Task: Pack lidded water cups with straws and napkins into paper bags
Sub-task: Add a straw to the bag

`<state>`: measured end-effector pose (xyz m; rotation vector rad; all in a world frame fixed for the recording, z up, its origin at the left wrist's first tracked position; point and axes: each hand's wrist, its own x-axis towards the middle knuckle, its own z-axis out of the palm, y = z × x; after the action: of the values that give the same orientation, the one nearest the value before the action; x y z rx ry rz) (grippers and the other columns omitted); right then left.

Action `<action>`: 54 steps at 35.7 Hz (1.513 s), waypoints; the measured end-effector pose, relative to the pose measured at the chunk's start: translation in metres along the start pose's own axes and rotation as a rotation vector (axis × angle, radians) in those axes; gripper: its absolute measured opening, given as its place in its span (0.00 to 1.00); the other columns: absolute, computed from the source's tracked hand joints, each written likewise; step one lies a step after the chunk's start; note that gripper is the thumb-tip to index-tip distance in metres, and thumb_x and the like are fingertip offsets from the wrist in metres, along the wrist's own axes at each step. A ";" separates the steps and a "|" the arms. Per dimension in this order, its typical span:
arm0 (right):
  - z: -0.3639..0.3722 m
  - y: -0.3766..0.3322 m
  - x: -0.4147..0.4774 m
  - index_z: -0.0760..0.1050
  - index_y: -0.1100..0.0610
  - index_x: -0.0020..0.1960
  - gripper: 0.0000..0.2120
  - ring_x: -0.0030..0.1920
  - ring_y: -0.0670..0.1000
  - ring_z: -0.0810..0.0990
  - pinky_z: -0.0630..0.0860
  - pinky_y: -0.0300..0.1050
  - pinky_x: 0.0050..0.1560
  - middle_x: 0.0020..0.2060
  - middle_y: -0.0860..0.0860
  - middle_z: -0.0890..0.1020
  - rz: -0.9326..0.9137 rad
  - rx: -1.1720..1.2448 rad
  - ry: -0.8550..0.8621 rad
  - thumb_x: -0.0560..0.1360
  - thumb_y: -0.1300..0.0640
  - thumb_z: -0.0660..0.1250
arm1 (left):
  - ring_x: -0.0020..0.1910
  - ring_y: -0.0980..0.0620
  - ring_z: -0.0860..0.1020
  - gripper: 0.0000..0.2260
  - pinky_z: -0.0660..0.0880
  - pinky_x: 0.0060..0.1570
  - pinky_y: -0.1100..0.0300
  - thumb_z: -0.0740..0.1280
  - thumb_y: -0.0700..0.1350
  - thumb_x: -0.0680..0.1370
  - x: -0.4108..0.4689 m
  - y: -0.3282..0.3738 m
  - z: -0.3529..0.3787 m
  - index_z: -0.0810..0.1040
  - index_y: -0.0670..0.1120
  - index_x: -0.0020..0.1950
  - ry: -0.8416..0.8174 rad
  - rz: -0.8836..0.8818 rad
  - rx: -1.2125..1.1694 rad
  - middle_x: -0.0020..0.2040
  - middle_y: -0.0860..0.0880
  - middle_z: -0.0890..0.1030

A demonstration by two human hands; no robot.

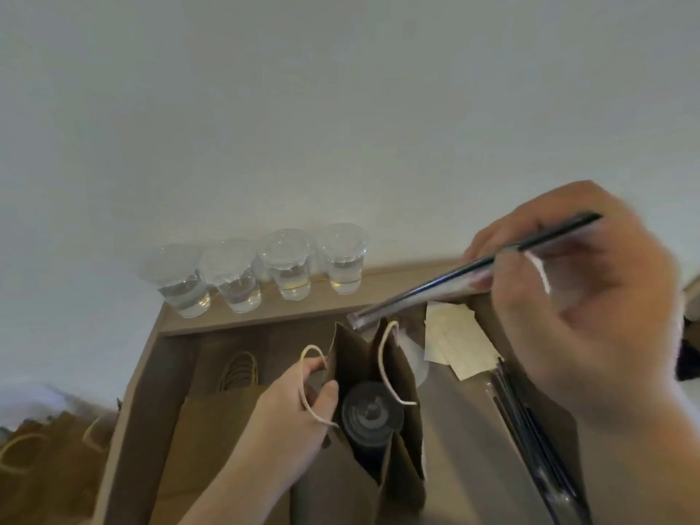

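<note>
cup [370, 413] in bag [401, 377], napkins [456, 341] right

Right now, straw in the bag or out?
Out. The right hand pinches the wrapped straw, its tip at the top edge of the open bag; only the lidded cup sits inside.

Brown bench [454, 430] beneath the left grip [299, 407] and right grip [579, 297], with a raised ledge [386, 282] along the far edge beyond both. Pale bare wall [303, 108] farther back. Dark shape [690, 358] just right of the right grip, too blurred to identify.
</note>
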<state>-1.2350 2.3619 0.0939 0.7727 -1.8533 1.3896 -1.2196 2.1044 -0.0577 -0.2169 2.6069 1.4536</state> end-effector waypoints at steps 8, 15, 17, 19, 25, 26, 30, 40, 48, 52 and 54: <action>0.021 0.005 0.013 0.75 0.45 0.49 0.03 0.44 0.50 0.85 0.83 0.53 0.45 0.42 0.44 0.84 0.166 -0.189 -0.297 0.76 0.52 0.67 | 0.50 0.53 0.86 0.14 0.84 0.56 0.47 0.67 0.59 0.82 0.005 -0.003 0.002 0.74 0.63 0.68 -0.003 -0.025 0.015 0.52 0.55 0.86; 0.062 0.051 -0.023 0.77 0.41 0.50 0.02 0.49 0.40 0.79 0.72 0.37 0.56 0.43 0.37 0.81 0.244 -0.530 -0.865 0.80 0.46 0.66 | 0.37 0.53 0.87 0.14 0.81 0.33 0.63 0.68 0.55 0.83 0.007 0.000 -0.003 0.73 0.62 0.68 -0.006 -0.049 -0.058 0.42 0.51 0.87; 0.066 0.058 -0.027 0.79 0.40 0.56 0.06 0.58 0.39 0.77 0.69 0.40 0.65 0.50 0.35 0.81 0.245 -0.545 -0.894 0.81 0.45 0.64 | 0.38 0.53 0.86 0.13 0.81 0.33 0.63 0.68 0.55 0.83 0.008 0.001 -0.003 0.73 0.63 0.67 0.004 -0.051 -0.066 0.43 0.50 0.86; 0.064 0.065 -0.028 0.80 0.38 0.59 0.09 0.64 0.39 0.74 0.66 0.41 0.70 0.54 0.34 0.82 0.260 -0.549 -0.905 0.82 0.46 0.64 | 0.38 0.54 0.86 0.11 0.82 0.33 0.62 0.68 0.54 0.83 0.009 0.001 -0.004 0.75 0.63 0.65 0.012 -0.054 -0.066 0.44 0.49 0.86; 0.047 0.087 -0.022 0.78 0.38 0.58 0.08 0.61 0.38 0.73 0.71 0.43 0.70 0.54 0.32 0.77 0.300 -0.576 -0.857 0.82 0.47 0.64 | 0.39 0.53 0.85 0.09 0.85 0.46 0.46 0.69 0.52 0.83 0.013 -0.003 -0.006 0.77 0.65 0.60 0.020 -0.006 0.004 0.42 0.51 0.86; 0.042 0.091 -0.023 0.78 0.37 0.59 0.09 0.62 0.37 0.74 0.71 0.38 0.68 0.55 0.31 0.77 0.322 -0.534 -0.811 0.81 0.45 0.65 | 0.38 0.53 0.85 0.09 0.84 0.46 0.46 0.68 0.53 0.82 0.014 -0.004 -0.005 0.76 0.64 0.61 0.022 0.010 0.023 0.41 0.51 0.86; 0.021 0.114 -0.027 0.82 0.37 0.59 0.12 0.58 0.38 0.82 0.76 0.35 0.54 0.56 0.36 0.84 0.489 -0.261 -0.352 0.80 0.38 0.64 | 0.36 0.58 0.83 0.13 0.80 0.40 0.62 0.67 0.54 0.80 0.015 -0.003 -0.005 0.75 0.68 0.63 0.058 0.076 0.061 0.39 0.54 0.85; 0.005 0.295 -0.126 0.76 0.45 0.72 0.18 0.57 0.51 0.79 0.78 0.49 0.55 0.66 0.49 0.75 1.056 -0.618 -0.454 0.82 0.50 0.67 | 0.36 0.54 0.82 0.16 0.76 0.38 0.66 0.65 0.55 0.77 0.024 -0.007 -0.001 0.74 0.71 0.64 0.095 0.162 0.063 0.38 0.51 0.84; 0.007 0.350 -0.167 0.67 0.50 0.79 0.34 0.71 0.59 0.75 0.78 0.60 0.66 0.74 0.55 0.73 0.999 -0.952 -0.690 0.78 0.36 0.69 | 0.29 0.59 0.76 0.16 0.71 0.33 0.72 0.62 0.61 0.75 0.024 -0.002 0.009 0.73 0.74 0.63 0.119 0.207 0.081 0.31 0.55 0.78; 0.008 0.356 -0.169 0.73 0.53 0.73 0.23 0.65 0.58 0.77 0.80 0.57 0.60 0.67 0.57 0.77 0.963 -1.000 -0.630 0.82 0.44 0.66 | 0.28 0.60 0.76 0.16 0.69 0.30 0.74 0.63 0.61 0.76 0.023 -0.001 0.010 0.73 0.74 0.64 0.132 0.211 0.083 0.30 0.56 0.77; 0.009 0.357 -0.171 0.74 0.54 0.73 0.21 0.65 0.59 0.77 0.80 0.57 0.60 0.67 0.57 0.77 0.950 -1.006 -0.620 0.82 0.47 0.65 | 0.27 0.60 0.75 0.17 0.68 0.30 0.74 0.63 0.61 0.76 0.021 0.001 0.010 0.73 0.74 0.64 0.143 0.216 0.082 0.30 0.57 0.77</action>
<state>-1.4179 2.4530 -0.2451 -0.3159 -3.1923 0.4111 -1.2399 2.1121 -0.0665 -0.0311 2.8758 1.4395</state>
